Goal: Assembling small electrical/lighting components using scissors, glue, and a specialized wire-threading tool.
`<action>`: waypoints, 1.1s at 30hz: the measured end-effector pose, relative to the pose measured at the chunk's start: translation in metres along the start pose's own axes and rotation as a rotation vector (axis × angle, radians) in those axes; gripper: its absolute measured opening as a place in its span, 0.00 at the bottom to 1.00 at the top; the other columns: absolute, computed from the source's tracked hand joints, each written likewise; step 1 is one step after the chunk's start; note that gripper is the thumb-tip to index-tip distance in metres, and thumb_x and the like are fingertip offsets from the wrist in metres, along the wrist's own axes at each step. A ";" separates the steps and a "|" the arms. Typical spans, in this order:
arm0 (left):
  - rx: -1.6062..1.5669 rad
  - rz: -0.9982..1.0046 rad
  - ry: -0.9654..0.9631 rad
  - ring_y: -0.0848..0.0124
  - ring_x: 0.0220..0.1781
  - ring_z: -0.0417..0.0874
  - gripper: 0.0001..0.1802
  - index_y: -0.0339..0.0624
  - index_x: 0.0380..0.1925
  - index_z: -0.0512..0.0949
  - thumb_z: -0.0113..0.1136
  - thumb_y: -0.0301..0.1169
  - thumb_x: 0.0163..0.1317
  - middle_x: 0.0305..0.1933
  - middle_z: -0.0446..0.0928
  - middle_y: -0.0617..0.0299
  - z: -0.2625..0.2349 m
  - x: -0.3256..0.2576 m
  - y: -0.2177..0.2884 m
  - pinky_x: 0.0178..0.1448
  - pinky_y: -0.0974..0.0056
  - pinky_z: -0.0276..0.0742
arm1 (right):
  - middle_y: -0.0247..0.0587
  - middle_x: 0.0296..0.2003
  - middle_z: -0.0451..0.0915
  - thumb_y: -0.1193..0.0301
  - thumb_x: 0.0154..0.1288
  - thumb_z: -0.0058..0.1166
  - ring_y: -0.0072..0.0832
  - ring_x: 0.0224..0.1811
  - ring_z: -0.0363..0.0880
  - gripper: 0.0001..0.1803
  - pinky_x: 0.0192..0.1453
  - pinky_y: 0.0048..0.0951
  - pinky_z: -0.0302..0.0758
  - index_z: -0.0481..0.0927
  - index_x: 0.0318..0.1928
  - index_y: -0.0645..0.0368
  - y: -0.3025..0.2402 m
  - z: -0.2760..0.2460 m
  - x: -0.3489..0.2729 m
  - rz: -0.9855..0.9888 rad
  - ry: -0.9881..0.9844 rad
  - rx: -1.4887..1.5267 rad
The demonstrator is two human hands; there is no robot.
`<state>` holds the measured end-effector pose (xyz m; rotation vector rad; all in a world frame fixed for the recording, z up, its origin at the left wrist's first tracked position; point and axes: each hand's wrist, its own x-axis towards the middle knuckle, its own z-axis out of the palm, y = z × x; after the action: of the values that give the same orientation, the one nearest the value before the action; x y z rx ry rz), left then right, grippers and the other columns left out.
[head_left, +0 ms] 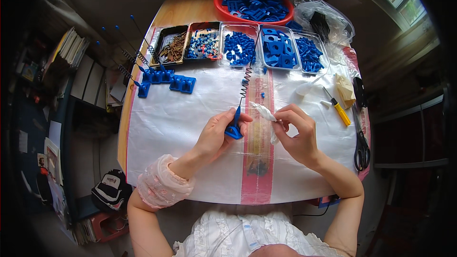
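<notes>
My left hand (214, 133) is closed around a blue plastic base (233, 132) with a tapered blue stem. From the stem a thin dark wire with a coiled spring (245, 83) rises toward the trays. In my right hand (297, 131), thumb and fingers pinch a crumpled white tissue (264, 113), its loose end pointing at the base but apart from it. A tiny blue piece (263, 95) lies on the sheet beyond the tissue. Further left stand several finished-looking blue bases (182, 84), some bearing spring wires with blue tips.
Across the back sit trays of brass screws (172, 46), small nuts (203, 44), blue cone-like pieces (239, 47), blue blocks (278, 47) and small blue parts (310, 53). Behind them is a red basin (220, 7). A yellow screwdriver (341, 114) and black scissors (362, 152) lie right.
</notes>
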<state>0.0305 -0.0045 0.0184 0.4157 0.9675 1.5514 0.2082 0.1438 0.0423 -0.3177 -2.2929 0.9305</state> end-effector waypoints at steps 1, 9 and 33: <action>-0.008 -0.002 -0.007 0.75 0.37 0.75 0.22 0.32 0.48 0.77 0.37 0.39 0.82 0.32 0.77 0.62 0.002 0.000 0.001 0.47 0.69 0.72 | 0.39 0.35 0.79 0.86 0.57 0.63 0.22 0.28 0.77 0.11 0.32 0.23 0.77 0.82 0.41 0.66 0.000 0.001 0.000 -0.015 0.014 0.006; -0.013 0.007 -0.011 0.78 0.44 0.75 0.19 0.35 0.64 0.66 0.39 0.33 0.81 0.42 0.78 0.60 0.004 -0.001 -0.010 0.50 0.71 0.72 | 0.44 0.38 0.79 0.85 0.58 0.65 0.36 0.34 0.82 0.16 0.36 0.33 0.80 0.83 0.47 0.63 -0.013 0.024 0.028 -0.315 -0.139 -0.025; 0.005 0.050 -0.084 0.73 0.46 0.76 0.12 0.37 0.55 0.66 0.41 0.32 0.79 0.42 0.76 0.57 -0.006 0.003 -0.009 0.54 0.67 0.71 | 0.43 0.38 0.75 0.82 0.55 0.62 0.36 0.36 0.81 0.22 0.38 0.35 0.80 0.81 0.53 0.66 0.003 0.028 0.029 -0.408 -0.148 -0.145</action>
<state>0.0311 -0.0041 0.0070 0.5086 0.9020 1.5640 0.1674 0.1430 0.0387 0.1635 -2.4372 0.5980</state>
